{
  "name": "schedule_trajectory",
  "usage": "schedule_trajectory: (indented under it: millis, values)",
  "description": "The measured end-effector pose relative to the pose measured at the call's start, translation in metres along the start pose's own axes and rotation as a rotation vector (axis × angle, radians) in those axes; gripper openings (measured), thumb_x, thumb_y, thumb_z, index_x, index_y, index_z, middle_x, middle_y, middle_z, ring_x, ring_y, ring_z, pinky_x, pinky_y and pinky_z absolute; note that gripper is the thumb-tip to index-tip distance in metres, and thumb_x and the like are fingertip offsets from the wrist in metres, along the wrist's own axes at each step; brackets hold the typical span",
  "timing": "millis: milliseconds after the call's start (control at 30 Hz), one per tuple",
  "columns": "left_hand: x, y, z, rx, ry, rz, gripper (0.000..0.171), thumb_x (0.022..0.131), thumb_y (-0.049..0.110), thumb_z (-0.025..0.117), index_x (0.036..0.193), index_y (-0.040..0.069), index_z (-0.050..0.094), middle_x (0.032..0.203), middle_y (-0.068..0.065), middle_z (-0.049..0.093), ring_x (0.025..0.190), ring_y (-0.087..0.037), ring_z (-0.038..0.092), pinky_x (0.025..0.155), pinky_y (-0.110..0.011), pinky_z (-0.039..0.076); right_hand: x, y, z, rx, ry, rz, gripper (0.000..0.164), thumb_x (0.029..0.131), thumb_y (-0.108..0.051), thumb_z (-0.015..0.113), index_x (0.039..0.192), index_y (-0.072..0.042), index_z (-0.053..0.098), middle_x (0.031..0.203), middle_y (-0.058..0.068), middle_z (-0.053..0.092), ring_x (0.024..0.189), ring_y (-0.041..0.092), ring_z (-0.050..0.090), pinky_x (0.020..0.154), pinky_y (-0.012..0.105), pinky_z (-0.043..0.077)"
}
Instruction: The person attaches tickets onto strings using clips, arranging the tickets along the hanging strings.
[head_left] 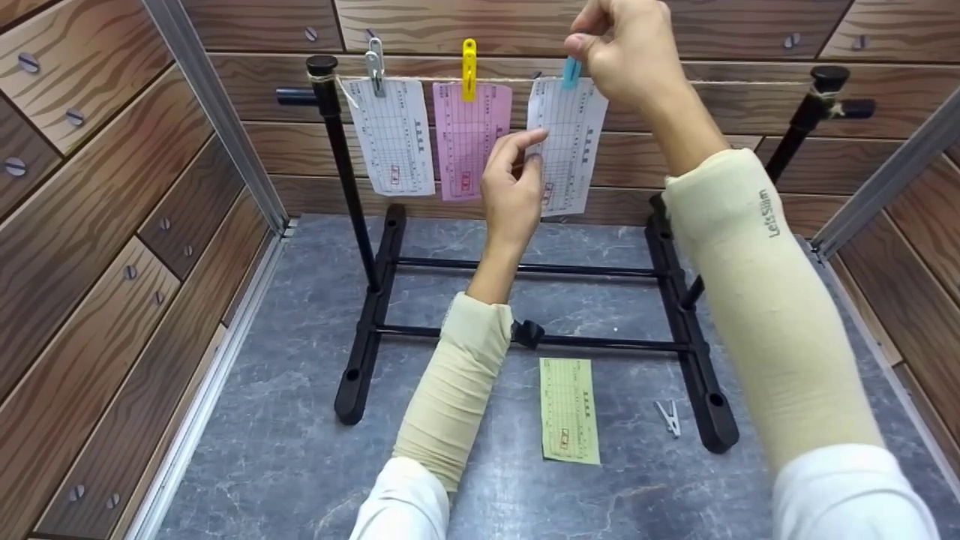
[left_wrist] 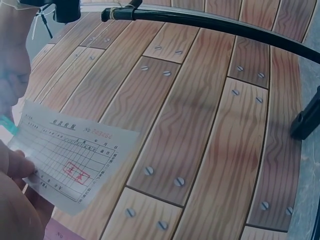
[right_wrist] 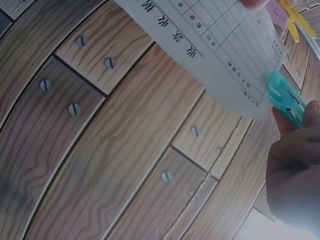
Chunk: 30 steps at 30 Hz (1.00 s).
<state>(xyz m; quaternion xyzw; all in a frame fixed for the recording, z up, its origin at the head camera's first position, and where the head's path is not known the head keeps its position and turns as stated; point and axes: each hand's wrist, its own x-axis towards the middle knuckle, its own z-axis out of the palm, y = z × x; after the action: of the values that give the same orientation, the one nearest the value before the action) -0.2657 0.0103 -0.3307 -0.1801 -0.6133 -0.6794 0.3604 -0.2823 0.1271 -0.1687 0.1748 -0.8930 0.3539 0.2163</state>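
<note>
1. Fingers of the right hand (head_left: 630, 56) pinch a blue clip (head_left: 571, 73), which sits on the top edge of a white sheet (head_left: 568, 150).
2. The left hand (head_left: 511, 184) pinches that sheet by its left edge. The left wrist view shows the thumb in front; it also shows a red number and a red stamp on the paper up close.
3. The right wrist view shows the holes in the blue clip, and the string (right_wrist: 208, 173) running past the sheet's corner.
4. Only the head view shows the green sheet (head_left: 568, 412) and a loose clip (head_left: 669, 420) lying on the bench (head_left: 300, 465).
5. Next to the white sheet hang a pink sheet (head_left: 469, 146) with a yellow clip (head_left: 469, 67) and another white one with a gray clip (head_left: 375, 64).
6. Both arms reach up toward the string. The right hand is higher, with its wrist bent left; the left hand comes up from below.
</note>
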Motion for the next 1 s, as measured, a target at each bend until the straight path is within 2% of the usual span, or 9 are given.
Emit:
schedule_trajectory:
  millis: [100, 333, 500, 800, 1000]
  values:
    - [0.001, -0.001, 0.001, -0.002, 0.003, -0.011, 0.029, 0.087, -0.018, 0.055, 0.109, -0.007, 0.071, 0.107, -0.013, 0.065, 0.090, -0.016, 0.058, 0.074, -0.026, 0.049, 0.003, 0.003, 0.000, -0.014, -0.026, 0.007, 0.012, 0.100, -0.012, 0.062, 0.101, -0.001, 0.067, 0.090, -0.002, 0.058, 0.074, 0.006, 0.052, 0.068, 0.024, 0.043]
    - [0.002, -0.001, 0.002, -0.010, -0.011, -0.010, 0.027, 0.089, -0.016, 0.056, 0.109, -0.007, 0.072, 0.109, -0.014, 0.065, 0.095, -0.009, 0.058, 0.079, -0.027, 0.051, 0.005, 0.009, 0.003, -0.023, -0.079, 0.043, 0.016, 0.100, -0.017, 0.062, 0.106, -0.002, 0.066, 0.093, -0.003, 0.058, 0.080, 0.008, 0.053, 0.071, 0.025, 0.044]
    - [0.003, -0.002, 0.002, -0.026, -0.007, -0.008, 0.026, 0.089, -0.017, 0.057, 0.109, -0.008, 0.072, 0.108, -0.015, 0.065, 0.096, -0.012, 0.060, 0.081, -0.027, 0.052, 0.004, 0.009, 0.004, -0.032, -0.098, 0.038, 0.018, 0.101, -0.018, 0.061, 0.109, -0.003, 0.064, 0.096, -0.002, 0.058, 0.084, 0.010, 0.053, 0.074, 0.025, 0.045]
    - [0.002, -0.001, 0.001, -0.016, -0.013, -0.033, 0.026, 0.090, -0.016, 0.057, 0.109, -0.007, 0.072, 0.108, -0.013, 0.065, 0.091, -0.010, 0.058, 0.078, -0.026, 0.051, 0.001, 0.010, 0.003, -0.054, -0.093, 0.006, 0.024, 0.099, -0.017, 0.065, 0.114, 0.002, 0.063, 0.096, -0.003, 0.056, 0.083, 0.007, 0.051, 0.074, 0.024, 0.043]
    - [0.001, 0.000, 0.000, -0.022, -0.022, -0.044, 0.026, 0.090, -0.016, 0.057, 0.110, -0.007, 0.071, 0.110, -0.014, 0.064, 0.094, -0.012, 0.058, 0.080, -0.027, 0.052, -0.002, 0.013, 0.003, -0.035, -0.098, -0.001, 0.026, 0.100, -0.017, 0.064, 0.119, 0.001, 0.061, 0.100, -0.002, 0.057, 0.087, 0.009, 0.053, 0.075, 0.025, 0.044]
